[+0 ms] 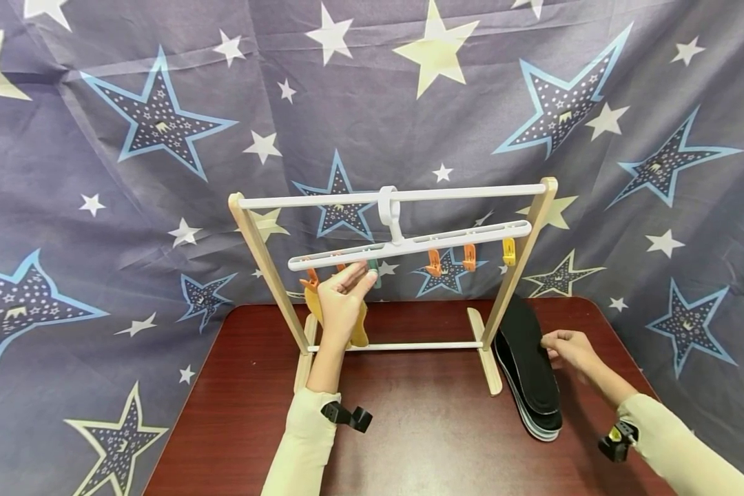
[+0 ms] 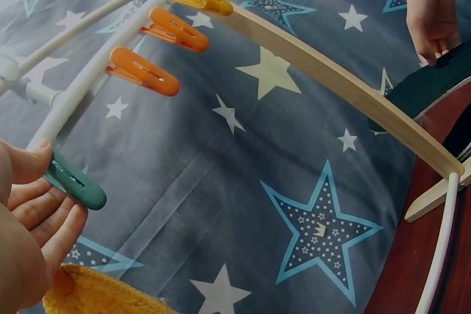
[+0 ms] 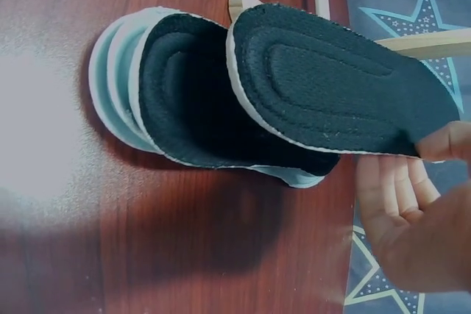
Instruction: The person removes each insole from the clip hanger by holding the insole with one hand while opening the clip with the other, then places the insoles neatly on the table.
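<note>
The right hand (image 1: pixel 569 350) pinches the edge of a black insole (image 3: pixel 316 86), with more insoles (image 3: pixel 195 101) just beneath it. The left hand (image 1: pixel 342 297) holds a green clip (image 2: pixel 79 183) between thumb and fingers; above it runs the hanger (image 1: pixel 459 238), below it hangs yellow cloth (image 1: pixel 359 331), and orange clips (image 1: pixel 469 257) are off to its right.

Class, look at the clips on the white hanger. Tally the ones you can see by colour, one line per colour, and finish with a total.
Orange clips: 4
Green clip: 1
Yellow clip: 1
Total visible: 6
</note>
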Tool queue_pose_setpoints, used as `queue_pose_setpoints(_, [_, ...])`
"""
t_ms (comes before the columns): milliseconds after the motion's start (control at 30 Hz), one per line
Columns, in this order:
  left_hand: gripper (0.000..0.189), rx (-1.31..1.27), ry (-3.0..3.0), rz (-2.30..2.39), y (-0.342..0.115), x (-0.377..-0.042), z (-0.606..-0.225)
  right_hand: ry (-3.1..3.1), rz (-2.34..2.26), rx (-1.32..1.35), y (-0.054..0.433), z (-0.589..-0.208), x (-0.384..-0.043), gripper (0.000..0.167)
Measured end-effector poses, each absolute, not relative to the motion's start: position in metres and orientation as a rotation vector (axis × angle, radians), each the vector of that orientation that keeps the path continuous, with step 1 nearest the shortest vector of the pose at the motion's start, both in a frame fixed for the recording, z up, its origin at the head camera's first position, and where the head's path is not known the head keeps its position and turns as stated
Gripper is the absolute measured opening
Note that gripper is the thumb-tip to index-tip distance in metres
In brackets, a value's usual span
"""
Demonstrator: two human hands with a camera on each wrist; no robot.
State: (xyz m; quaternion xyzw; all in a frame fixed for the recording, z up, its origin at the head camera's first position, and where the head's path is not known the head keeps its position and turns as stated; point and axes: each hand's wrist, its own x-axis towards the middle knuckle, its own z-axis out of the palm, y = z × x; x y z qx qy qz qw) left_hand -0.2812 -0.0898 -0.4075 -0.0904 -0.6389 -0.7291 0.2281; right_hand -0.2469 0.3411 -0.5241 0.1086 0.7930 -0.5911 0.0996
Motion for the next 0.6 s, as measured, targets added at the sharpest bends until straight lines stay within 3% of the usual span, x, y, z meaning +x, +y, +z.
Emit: queue_pose_setpoints(600, [0.030,-0.251,-1.763,-2.004,-0.0890,-0.2815,-0.4077,2.412,-1.607,0.329,0.3379,-0.5336,-0.2402,0.018])
